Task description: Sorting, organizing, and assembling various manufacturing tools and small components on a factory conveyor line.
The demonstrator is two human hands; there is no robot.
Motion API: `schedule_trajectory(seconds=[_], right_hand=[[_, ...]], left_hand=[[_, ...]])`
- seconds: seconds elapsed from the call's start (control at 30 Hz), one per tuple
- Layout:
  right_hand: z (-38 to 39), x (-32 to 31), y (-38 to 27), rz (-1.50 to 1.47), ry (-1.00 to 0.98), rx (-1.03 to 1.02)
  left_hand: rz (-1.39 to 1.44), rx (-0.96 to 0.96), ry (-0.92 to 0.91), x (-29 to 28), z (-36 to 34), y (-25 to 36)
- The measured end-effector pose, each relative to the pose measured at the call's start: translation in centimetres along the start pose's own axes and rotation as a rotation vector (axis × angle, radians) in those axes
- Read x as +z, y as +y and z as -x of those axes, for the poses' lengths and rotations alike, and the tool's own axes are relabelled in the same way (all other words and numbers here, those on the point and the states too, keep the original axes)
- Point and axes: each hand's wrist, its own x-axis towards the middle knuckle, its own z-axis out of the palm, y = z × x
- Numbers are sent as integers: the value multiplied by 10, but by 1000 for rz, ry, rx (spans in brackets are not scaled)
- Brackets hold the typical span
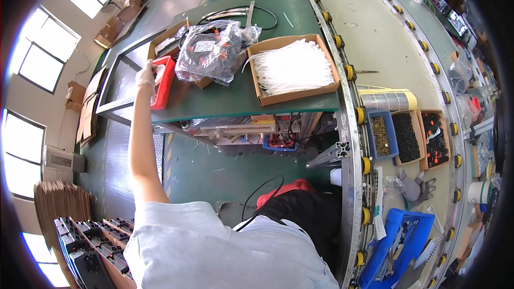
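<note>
My left hand (145, 77), in a pale thin glove, reaches to the left edge of a red plastic bin (166, 83); its fingers are curled at the bin and what they hold is unclear. Right of the bin, a clear bag of dark parts (209, 53) lies on the green table (238, 101), partly over cardboard boxes. Beside it sits an open cardboard box of white cable ties (293, 67). My right hand is not seen.
A metal frame (112, 99) flanks the table's left. On the right runs a roller rail (361, 166), with bins of small parts (407, 136), a grey glove (415, 187) and a blue tool tray (397, 223) beyond. Stacked cardboard (59, 206) stands lower left.
</note>
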Motion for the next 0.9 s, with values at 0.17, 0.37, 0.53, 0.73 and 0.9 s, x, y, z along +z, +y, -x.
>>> schedule_trajectory(seconds=[0.17,0.37,0.53,0.73,0.9], right_hand=[[-2,-12,-15,118,3,13],[19,-21,-30,34,2,-27],[48,-2,33,-151,88,211],[38,-43,-62,-945,-270,197],[74,-66,-47,-1123,-285,290]], left_hand=[[-278,185,-83,17,24,-11],[-312,236,-68,-16,-15,3],[-448,114,-491,45,29,21],[-806,1307,-101,120,85,97],[-217,1717,-714,228,395,167]])
